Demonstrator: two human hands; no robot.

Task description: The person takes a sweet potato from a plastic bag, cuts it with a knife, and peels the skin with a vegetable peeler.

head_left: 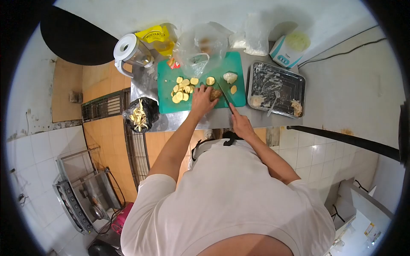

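White T-shirt [243, 183] nearest the lens, your forearms reaching past it to the worktop [171, 120]. Left hand [202, 101]: fingers curled on a brown tuber [215, 94], on the green cutting board [165, 94], toward the worktop's near edge. Right hand [242, 125]: fingers wrapped round the knife [225, 93] handle at that edge, blade just right of the tuber. Can't tell if steel touches it.

Main risk: your left fingertips are close to the blade. Tuber looks rounded; if it rolls or the skin is slick, the blade could skid into them. Can't see if your thumb is tucked.

Yellow slices [186, 88] sit beside your left hand; a sideways shove could scatter them. Loose clear plastic bag [200, 47] overlaps the board from the far edge and could snag the knife tip. Peelings bag [139, 115] is at the near left corner; an elbow bump could tip it off. Metal tray [276, 87], right end, looks out of the knife's way.
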